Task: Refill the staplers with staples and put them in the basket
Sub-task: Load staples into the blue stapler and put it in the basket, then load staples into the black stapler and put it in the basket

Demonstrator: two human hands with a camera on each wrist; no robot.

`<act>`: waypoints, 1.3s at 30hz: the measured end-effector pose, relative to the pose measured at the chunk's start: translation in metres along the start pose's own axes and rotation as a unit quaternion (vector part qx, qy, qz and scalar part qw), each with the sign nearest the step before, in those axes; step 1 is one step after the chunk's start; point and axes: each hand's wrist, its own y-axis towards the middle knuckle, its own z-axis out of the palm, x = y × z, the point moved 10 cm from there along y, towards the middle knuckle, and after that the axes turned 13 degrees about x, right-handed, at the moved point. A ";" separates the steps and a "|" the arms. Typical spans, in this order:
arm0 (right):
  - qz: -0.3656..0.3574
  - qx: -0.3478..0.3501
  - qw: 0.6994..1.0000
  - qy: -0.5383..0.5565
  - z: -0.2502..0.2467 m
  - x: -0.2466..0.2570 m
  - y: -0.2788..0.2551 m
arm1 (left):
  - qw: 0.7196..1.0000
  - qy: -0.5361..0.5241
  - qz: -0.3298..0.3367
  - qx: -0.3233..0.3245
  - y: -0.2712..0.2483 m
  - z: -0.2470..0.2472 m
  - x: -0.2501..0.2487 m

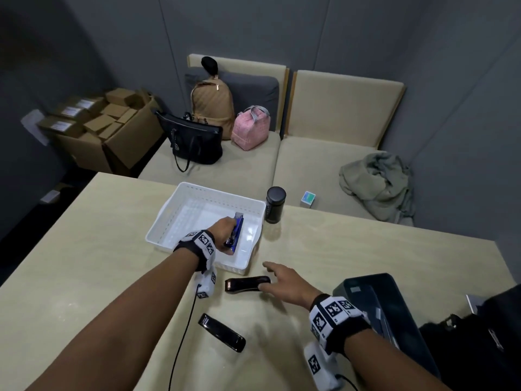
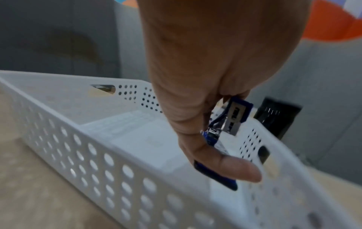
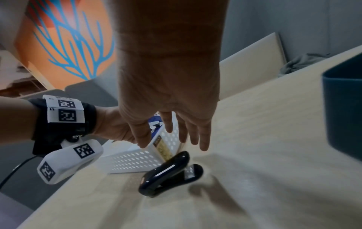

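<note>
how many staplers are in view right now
3. A blue stapler held by the left hand over the white basket; a black stapler on the table under the right hand; another black stapler nearer the person. None seems hidden.

Right hand [image 3: 172, 99], fingers spread, above black stapler [image 3: 166, 175] on tabletop [image 3: 264, 155]; white basket [image 3: 135, 161] just beyond.

An office meeting nook — grey padded walls [image 1: 394, 38] enclose a beige bench [image 1: 310, 153] facing a pale table [image 1: 366, 249]. Bags [image 1: 197, 139] and a jacket [image 1: 377, 182] lie on the bench, a carton [image 1: 112, 136] of small boxes sits in the corner, staplers [image 1: 221, 332] on the table
</note>
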 end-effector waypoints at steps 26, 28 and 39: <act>0.044 0.012 0.999 -0.005 0.006 -0.069 -0.003 | 0.931 0.273 0.182 -0.159 -0.005 0.031 -0.043; 0.052 0.019 0.998 -0.002 0.008 -0.075 -0.007 | 0.857 0.390 0.287 -0.178 -0.041 0.064 -0.063; 0.098 0.025 0.994 -0.027 0.026 -0.113 -0.051 | 0.732 0.671 0.115 0.033 -0.036 0.173 0.028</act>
